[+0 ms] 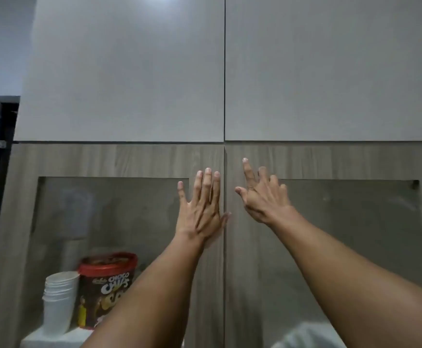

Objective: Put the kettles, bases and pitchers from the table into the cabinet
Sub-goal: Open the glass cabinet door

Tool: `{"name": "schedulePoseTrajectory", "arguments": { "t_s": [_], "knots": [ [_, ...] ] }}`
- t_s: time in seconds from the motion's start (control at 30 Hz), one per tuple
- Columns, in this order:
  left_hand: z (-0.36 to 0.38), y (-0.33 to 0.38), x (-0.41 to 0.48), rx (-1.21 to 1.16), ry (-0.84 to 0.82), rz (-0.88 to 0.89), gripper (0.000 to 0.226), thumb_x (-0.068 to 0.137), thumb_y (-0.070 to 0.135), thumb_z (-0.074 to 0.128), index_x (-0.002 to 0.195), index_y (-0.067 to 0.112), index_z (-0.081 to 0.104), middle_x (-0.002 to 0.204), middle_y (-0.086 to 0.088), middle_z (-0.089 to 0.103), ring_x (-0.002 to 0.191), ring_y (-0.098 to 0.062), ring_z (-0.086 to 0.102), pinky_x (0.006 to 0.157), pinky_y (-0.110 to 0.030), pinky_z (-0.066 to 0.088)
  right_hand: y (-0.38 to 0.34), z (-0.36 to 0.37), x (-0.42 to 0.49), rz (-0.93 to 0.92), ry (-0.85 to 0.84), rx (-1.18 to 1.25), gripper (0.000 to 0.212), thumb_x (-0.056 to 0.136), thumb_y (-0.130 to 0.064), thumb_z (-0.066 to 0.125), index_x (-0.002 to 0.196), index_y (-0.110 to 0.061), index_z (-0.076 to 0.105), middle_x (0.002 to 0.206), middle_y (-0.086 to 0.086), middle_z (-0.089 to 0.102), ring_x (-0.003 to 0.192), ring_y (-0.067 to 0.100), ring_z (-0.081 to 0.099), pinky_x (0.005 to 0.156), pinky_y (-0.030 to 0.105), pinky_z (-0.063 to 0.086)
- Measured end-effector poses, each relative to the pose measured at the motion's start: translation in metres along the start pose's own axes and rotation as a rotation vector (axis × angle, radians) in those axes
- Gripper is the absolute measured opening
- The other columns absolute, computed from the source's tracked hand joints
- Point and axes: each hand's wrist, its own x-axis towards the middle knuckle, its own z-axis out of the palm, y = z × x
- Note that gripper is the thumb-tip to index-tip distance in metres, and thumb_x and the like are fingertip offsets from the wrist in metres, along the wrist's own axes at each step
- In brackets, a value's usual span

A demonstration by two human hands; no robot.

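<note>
Wood-grain cabinet (330,162) doors shut, left hand (201,209) flat beside centre seam (224,247), right hand (264,197) spread just right of seam, both empty. Kettles, bases, pitchers nowhere in view. Probably best: fingertips hook door edges at seam, pull evenly.

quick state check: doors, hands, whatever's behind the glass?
left cabinet door: shut
right cabinet door: shut
upper cabinet doors: shut
left hand: open, fingers spread, flat by the centre seam, empty
right hand: open, index finger extended, empty
paper cups: stacked, upright, behind left glass
Choco Chips tub: upright, lid on, beside cups
</note>
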Motion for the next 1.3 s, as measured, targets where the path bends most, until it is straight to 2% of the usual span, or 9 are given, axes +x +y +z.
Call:
{"name": "schedulePoseTrajectory", "arguments": {
  "t_s": [0.33, 0.47, 0.63, 0.7, 0.8, 0.9, 1.1, 1.2, 1.3],
  "knots": [
    [0.056, -0.002, 0.049, -0.018, -0.087, -0.006, 0.087, 0.095, 0.065, 0.02, 0.151, 0.016, -0.025, 0.158, -0.002, -0.031, 0.146, -0.029, -0.028, 0.109, -0.067, -0.015, -0.01, 0.032, 0.086, 0.093, 0.119, 0.032, 0.068, 0.099, -0.061, 0.02, 0.156, -0.036, -0.006, 0.123, 0.02, 0.04, 0.085, 0.033, 0.053, 0.072, 0.042, 0.044],
    [0.043, 0.006, 0.041, -0.077, -0.039, -0.034, 0.089, 0.094, 0.063, 0.03, 0.155, 0.014, -0.013, 0.161, -0.006, -0.014, 0.149, -0.03, -0.013, 0.109, -0.07, -0.011, -0.016, 0.003, 0.087, 0.132, 0.088, 0.122, 0.058, 0.096, -0.056, 0.034, 0.148, -0.031, 0.025, 0.124, 0.023, 0.057, 0.108, 0.041, 0.058, 0.076, 0.042, 0.038],
    [0.009, 0.028, 0.016, -0.325, -0.077, -0.126, 0.092, 0.094, 0.059, 0.039, 0.155, 0.009, -0.008, 0.16, -0.01, 0.006, 0.149, -0.028, 0.006, 0.116, -0.061, 0.0, -0.028, -0.042, 0.075, 0.137, 0.078, 0.251, 0.044, 0.093, -0.045, 0.042, 0.132, -0.024, 0.04, 0.116, 0.017, 0.062, 0.087, 0.033, 0.049, 0.072, 0.037, 0.037],
    [-0.008, 0.037, 0.002, -0.492, -0.157, -0.186, 0.088, 0.096, 0.054, 0.043, 0.155, 0.009, -0.003, 0.154, -0.015, 0.025, 0.141, -0.033, 0.029, 0.115, -0.053, 0.021, -0.028, -0.059, 0.057, 0.132, 0.105, 0.279, 0.046, 0.093, -0.048, 0.043, 0.132, -0.024, 0.039, 0.112, 0.016, 0.062, 0.084, 0.032, 0.047, 0.07, 0.037, 0.038],
    [-0.04, 0.052, -0.026, -0.725, -0.249, -0.262, 0.052, 0.099, 0.043, 0.043, 0.133, 0.006, 0.036, 0.126, -0.022, 0.056, 0.115, -0.042, 0.055, 0.094, -0.046, 0.046, -0.029, -0.09, 0.022, 0.146, 0.158, 0.304, 0.06, 0.087, -0.061, 0.05, 0.134, -0.027, 0.035, 0.112, 0.016, 0.062, 0.095, 0.039, 0.057, 0.073, 0.039, 0.038],
    [-0.082, 0.074, -0.061, -0.802, -0.16, -0.256, 0.034, 0.099, 0.038, 0.045, 0.11, 0.006, 0.044, 0.113, -0.026, 0.061, 0.106, -0.046, 0.058, 0.082, -0.044, 0.046, -0.025, -0.123, -0.024, 0.168, 0.203, 0.277, 0.072, 0.083, -0.063, 0.055, 0.142, -0.032, 0.028, 0.115, 0.018, 0.063, 0.106, 0.043, 0.061, 0.075, 0.039, 0.039],
    [-0.192, 0.143, -0.131, -0.894, -0.074, -0.132, 0.03, 0.098, 0.032, 0.048, 0.109, 0.005, 0.042, 0.107, -0.025, 0.064, 0.102, -0.047, 0.059, 0.071, -0.042, 0.043, -0.002, -0.215, -0.124, 0.32, 0.283, 0.221, 0.086, 0.08, -0.051, 0.057, 0.153, -0.04, 0.012, 0.132, 0.021, 0.044, 0.106, 0.045, 0.059, 0.085, 0.043, 0.05],
    [-0.247, 0.189, -0.158, -0.979, -0.095, -0.034, 0.024, 0.098, 0.027, 0.049, 0.108, 0.007, 0.041, 0.104, -0.023, 0.065, 0.099, -0.045, 0.061, 0.068, -0.04, 0.04, 0.025, -0.27, -0.17, 0.394, 0.324, 0.126, 0.072, 0.083, -0.041, 0.058, 0.146, -0.021, 0.032, 0.127, 0.02, 0.054, 0.107, 0.043, 0.059, 0.084, 0.042, 0.047],
    [-0.294, 0.241, -0.177, -1.023, -0.117, 0.039, 0.026, 0.097, 0.024, 0.051, 0.113, 0.008, 0.041, 0.106, -0.022, 0.065, 0.102, -0.045, 0.061, 0.069, -0.039, 0.04, 0.064, -0.319, -0.211, 0.43, 0.352, 0.049, 0.042, 0.085, -0.031, 0.057, 0.118, -0.007, 0.058, 0.111, 0.018, 0.066, 0.102, 0.042, 0.062, 0.077, 0.037, 0.043]
  ]
}}
